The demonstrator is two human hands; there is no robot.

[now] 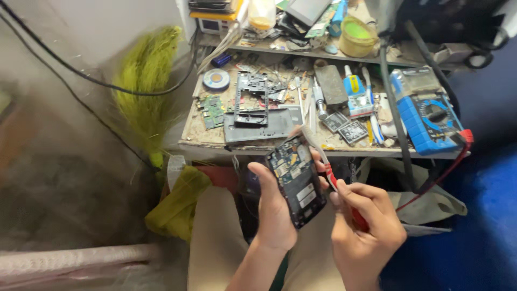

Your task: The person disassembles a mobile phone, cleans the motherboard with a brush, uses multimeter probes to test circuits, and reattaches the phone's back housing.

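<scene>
cluttered table across the far side, strewn with a dark phone frame, a blue multimeter at the right, a green circuit board at the left. nearer, held above the lap: opened phone with its board exposed, long axis running from far-left to near-right, tilted. left hand cradling it from the left and below, fingers wrapped round the near-left edge. right hand just right of it, fingers pinched on a red-handled tool, its pale tip reaching to the phone's far right corner; contact hard to tell.
</scene>
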